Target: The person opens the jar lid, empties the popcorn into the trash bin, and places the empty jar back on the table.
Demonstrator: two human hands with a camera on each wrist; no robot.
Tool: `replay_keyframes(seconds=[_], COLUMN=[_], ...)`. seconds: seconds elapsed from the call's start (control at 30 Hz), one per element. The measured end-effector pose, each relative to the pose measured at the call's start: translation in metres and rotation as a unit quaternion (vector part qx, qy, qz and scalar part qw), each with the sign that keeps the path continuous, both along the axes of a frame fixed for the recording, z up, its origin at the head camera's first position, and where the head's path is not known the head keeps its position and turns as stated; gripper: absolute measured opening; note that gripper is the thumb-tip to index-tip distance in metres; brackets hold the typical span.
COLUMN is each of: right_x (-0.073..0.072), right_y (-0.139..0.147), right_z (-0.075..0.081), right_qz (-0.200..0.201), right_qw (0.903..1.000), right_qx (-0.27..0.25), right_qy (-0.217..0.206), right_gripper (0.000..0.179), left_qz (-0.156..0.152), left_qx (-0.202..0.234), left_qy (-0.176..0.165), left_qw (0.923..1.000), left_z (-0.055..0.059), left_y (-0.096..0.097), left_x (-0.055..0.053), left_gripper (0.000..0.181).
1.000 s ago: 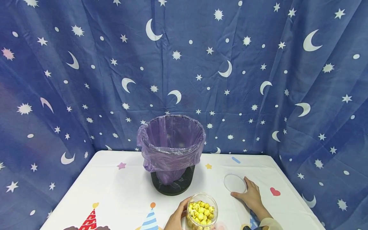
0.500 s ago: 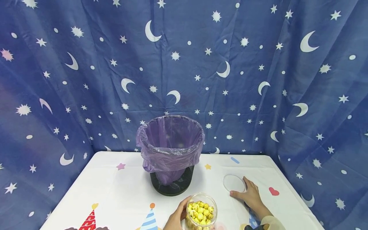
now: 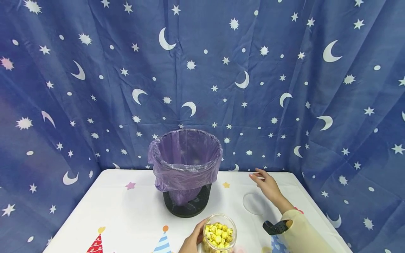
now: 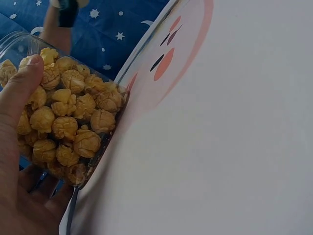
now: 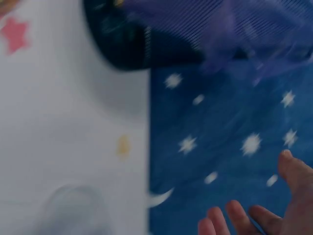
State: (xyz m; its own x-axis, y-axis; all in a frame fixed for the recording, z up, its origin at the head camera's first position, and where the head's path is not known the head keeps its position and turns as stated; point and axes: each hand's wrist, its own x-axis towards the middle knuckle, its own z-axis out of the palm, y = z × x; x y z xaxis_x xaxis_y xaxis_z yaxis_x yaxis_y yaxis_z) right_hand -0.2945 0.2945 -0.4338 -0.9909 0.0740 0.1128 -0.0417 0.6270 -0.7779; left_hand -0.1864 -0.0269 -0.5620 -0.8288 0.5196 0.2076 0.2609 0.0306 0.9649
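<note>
A clear round jar (image 3: 232, 225) of yellow popcorn (image 3: 218, 234) stands at the front of the table in the head view. My left hand (image 3: 191, 239) grips it from the left side; in the left wrist view the thumb (image 4: 25, 81) lies across the jar's wall and other fingers show near its base. Beyond and to the right, a clear round lid (image 3: 244, 201) lies flat on the table. Raised above the far side of that lid is my right hand (image 3: 267, 185), fingers loosely extended and holding nothing. The right wrist view shows its fingers (image 5: 239, 215) spread apart.
A black mesh bin (image 3: 186, 209) lined with a purple plastic bag (image 3: 186, 177) stands mid-table, behind the jar. The white printed tablecloth (image 3: 133, 207) reaches back to a blue curtain (image 3: 202, 80) with moons and stars.
My right hand has let go of the lid's edge and lifted up and away toward the back. The lid stays on the table. My left hand keeps its hold on the jar.
</note>
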Motion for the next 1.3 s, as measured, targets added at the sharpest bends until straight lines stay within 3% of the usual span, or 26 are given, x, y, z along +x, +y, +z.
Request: replay_keyframes(seconds=[0.13, 0.3, 0.5, 0.73, 1.1, 1.3], right_x=[-0.013, -0.025, -0.033, -0.038, -0.038, -0.039], right_y=[-0.022, -0.052, -0.081, -0.103, -0.120, -0.123], right_z=[0.037, 0.079, 0.112, 0.123, 0.127, 0.128], right_qz=[0.024, 0.055, 0.100, 0.112, 0.098, 0.098], right_qw=[0.9981, 0.9876, 0.9754, 0.9645, 0.9540, 0.9511], right_qx=[-0.058, -0.146, -0.191, -0.221, -0.260, -0.273], right_qy=[0.002, -0.014, -0.045, -0.090, -0.112, -0.106], right_gripper=[0.071, 0.065, 0.059, 0.061, 0.056, 0.049], left_qz=[0.003, 0.013, 0.013, 0.030, 0.036, 0.035], left_qx=[-0.002, -0.007, 0.002, -0.020, -0.035, -0.035], left_qy=[-0.005, 0.002, 0.003, -0.008, -0.018, 0.024], left_qw=[1.0000, 0.9999, 0.9999, 0.9993, 0.9986, 0.9985], left_z=[0.003, 0.005, 0.006, 0.011, 0.018, 0.033], left_y=[0.000, 0.000, -0.001, -0.002, -0.007, -0.015], left_x=[0.001, 0.004, 0.004, 0.006, 0.009, 0.013], left_gripper=[0.103, 0.102, 0.100, 0.100, 0.096, 0.095])
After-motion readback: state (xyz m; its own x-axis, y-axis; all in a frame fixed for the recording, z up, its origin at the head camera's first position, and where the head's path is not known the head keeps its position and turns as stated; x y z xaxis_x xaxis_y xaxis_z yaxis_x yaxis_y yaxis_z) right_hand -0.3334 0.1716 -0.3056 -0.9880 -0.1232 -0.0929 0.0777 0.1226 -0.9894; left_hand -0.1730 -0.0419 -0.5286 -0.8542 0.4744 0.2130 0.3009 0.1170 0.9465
